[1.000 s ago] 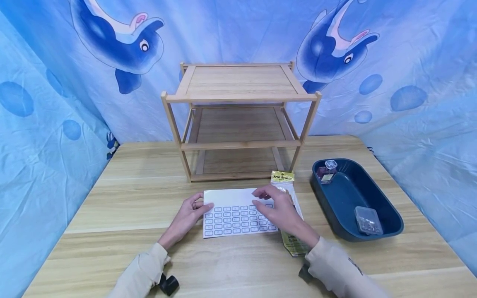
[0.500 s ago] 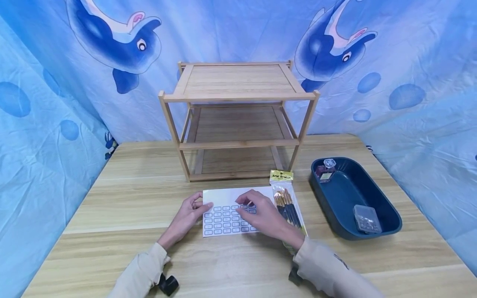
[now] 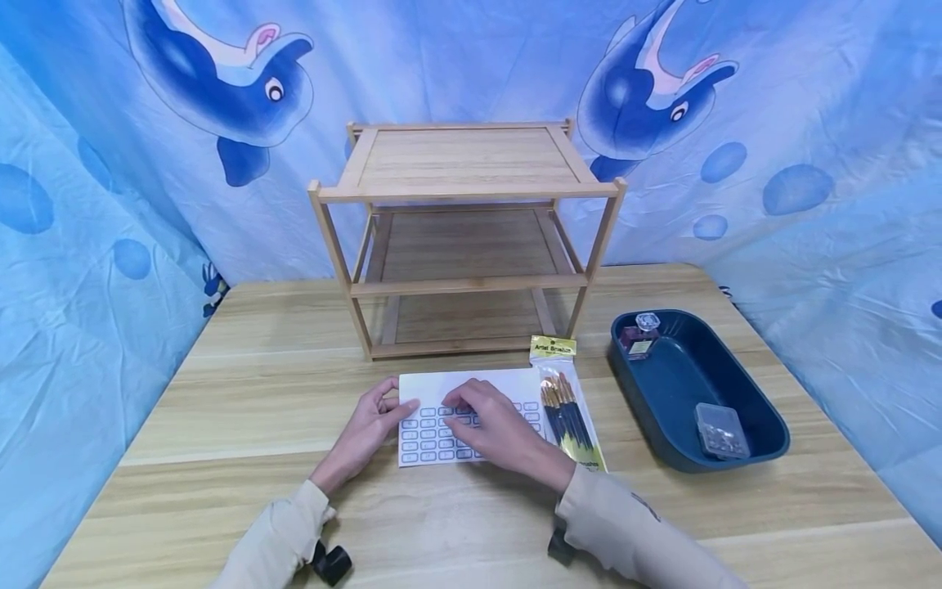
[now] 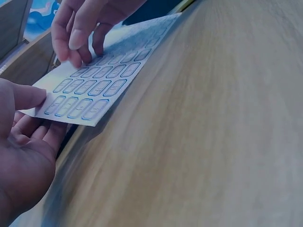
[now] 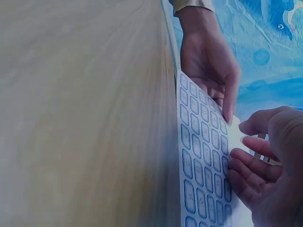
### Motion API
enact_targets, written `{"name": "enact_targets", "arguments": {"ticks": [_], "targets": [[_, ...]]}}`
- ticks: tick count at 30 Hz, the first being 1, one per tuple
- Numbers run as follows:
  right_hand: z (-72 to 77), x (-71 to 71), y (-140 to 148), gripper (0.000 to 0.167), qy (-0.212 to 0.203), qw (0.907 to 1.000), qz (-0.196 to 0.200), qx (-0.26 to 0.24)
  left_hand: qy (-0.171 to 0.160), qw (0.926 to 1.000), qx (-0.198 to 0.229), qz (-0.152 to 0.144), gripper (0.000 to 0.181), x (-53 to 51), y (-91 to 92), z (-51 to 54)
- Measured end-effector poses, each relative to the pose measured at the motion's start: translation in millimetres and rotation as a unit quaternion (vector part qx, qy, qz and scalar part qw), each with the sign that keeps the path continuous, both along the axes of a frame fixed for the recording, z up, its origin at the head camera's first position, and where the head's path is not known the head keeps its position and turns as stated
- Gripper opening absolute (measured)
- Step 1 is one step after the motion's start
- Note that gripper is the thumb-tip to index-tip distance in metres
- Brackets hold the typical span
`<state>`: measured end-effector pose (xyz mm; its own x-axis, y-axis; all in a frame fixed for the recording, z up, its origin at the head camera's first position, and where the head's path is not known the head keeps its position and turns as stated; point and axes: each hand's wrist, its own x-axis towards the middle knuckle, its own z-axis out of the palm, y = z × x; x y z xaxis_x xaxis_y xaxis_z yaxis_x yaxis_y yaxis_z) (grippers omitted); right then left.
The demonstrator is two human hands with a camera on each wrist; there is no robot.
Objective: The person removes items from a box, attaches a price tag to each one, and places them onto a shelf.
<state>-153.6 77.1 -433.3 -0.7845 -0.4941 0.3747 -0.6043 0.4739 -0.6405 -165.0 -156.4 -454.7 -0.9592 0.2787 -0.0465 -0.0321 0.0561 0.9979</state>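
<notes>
**Left hand (image 3: 368, 421) pinches white rectangular paper sheet (image 3: 434, 438) with blue-outlined boxes**

Its thumb lies atop the left edge. The right hand (image 3: 489, 425) curves over the boxes, thumb and forefinger narrowly apart; contact is unclear. The sheet is before a pale wooden three-tier rack (image 3: 471, 286), near a clear packet of dark-handled brushes (image 3: 567, 415).

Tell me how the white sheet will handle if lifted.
The white sheet looks thin, so probably light and apt to bend if pushed endwise. It seems somewhat stiff, running nearly flat beyond where the left grip pinches it.
</notes>
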Motion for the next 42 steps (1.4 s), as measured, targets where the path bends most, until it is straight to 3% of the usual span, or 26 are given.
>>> {"name": "enact_targets", "arguments": {"ticks": [9,23,33,42], "targets": [[-0.2,0.4,-5.9,0.023,0.015,0.9994,-0.008,0.029,0.0,0.9996,0.027,0.0,0.032,1.2,1.9,-0.7],[-4.6,0.6,-7.8,0.027,0.079,0.9959,-0.004,0.044,-0.01,0.9986,0.05,0.012,0.03,1.9,3.8,-0.2],[-4.2,0.4,-7.9,0.031,0.074,0.995,-0.012,0.066,-0.018,0.9957,0.087,-0.027,0.05,1.4,1.8,-2.2],[-6.2,0.8,-9.3,0.036,0.121,0.9893,-0.01,0.081,-0.018,0.9957,0.087,-0.025,0.049,1.6,1.7,-2.3]]}}
